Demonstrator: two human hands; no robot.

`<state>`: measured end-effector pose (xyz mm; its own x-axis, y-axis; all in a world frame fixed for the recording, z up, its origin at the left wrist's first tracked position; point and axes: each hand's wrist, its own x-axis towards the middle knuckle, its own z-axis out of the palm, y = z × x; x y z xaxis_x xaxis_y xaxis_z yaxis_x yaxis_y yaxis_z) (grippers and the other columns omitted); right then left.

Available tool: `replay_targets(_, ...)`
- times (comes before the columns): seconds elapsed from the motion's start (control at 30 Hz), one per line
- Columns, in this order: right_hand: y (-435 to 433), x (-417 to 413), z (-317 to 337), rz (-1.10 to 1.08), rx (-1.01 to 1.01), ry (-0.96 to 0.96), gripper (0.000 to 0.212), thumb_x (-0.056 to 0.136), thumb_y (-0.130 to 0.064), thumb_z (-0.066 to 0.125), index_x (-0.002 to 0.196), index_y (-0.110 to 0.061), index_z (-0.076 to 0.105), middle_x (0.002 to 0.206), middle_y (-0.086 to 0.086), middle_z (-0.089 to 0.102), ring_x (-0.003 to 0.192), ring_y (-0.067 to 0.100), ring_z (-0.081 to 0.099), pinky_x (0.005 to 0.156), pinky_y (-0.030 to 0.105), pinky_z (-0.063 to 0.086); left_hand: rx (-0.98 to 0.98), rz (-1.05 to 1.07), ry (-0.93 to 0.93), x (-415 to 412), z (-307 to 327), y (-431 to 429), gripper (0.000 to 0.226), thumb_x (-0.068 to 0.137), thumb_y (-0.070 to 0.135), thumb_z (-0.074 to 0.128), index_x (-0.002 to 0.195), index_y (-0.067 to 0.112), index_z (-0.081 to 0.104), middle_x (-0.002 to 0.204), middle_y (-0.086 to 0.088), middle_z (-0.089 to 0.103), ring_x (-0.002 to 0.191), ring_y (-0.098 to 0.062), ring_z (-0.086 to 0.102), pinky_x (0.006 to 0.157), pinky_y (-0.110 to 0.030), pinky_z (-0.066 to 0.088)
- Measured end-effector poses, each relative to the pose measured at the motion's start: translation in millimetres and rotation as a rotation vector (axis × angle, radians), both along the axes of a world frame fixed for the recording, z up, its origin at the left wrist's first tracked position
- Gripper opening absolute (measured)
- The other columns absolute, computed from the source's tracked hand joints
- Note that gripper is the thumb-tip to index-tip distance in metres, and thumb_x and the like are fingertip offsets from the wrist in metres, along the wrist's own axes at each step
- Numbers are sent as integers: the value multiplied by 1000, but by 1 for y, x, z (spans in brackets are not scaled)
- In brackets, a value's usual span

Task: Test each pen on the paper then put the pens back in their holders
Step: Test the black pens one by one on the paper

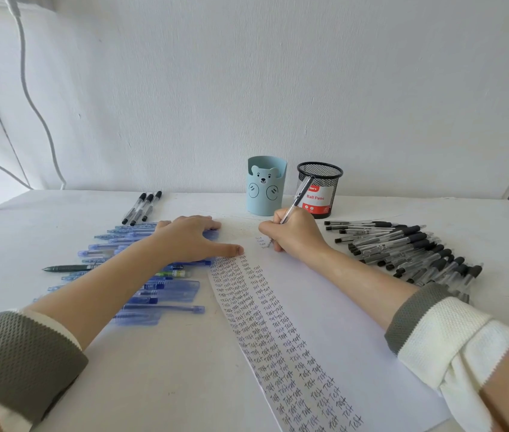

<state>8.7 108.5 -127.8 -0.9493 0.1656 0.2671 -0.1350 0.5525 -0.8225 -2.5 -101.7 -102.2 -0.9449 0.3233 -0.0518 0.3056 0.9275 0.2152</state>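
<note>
My right hand grips a clear black-capped pen with its tip down on the white paper, at the top of a column of small "Test" words. My left hand lies flat with fingers spread on the paper's left edge, partly over the blue pens. Several black pens are heaped to the right of the paper. Behind the paper stand a light blue bear holder and a black mesh holder with a "Ball Pens" label.
Three black pens lie apart at the back left. One dark green pen lies left of the blue ones. A white wall rises just behind the holders, and cables hang at the far left.
</note>
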Motion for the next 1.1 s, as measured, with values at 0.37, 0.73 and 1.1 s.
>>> replay_targets(0.37,0,3,5,34,-96,-4,30,80,-18,61,53,-12,49,47,2,57,50,14,55,60,30,44,6,-2,4,-2,-1,0,99,63,91,48,145,36,39,154,15,32,143,-14,27,115,-43,17)
replay_targets(0.73,15,5,44,175,-73,57,32,106,-34,33,118,-11,52,47,4,56,42,16,51,43,22,41,13,0,-4,0,-1,-1,101,60,90,46,144,35,39,154,14,33,142,-15,29,114,-43,18)
replay_targets(1.1,42,9,72,383,221,-15,22,103,-30,47,125,-34,51,74,-4,49,56,1,43,59,16,36,2,-2,-2,-1,0,-1,109,55,98,43,145,36,39,155,15,30,143,-14,27,117,-45,18)
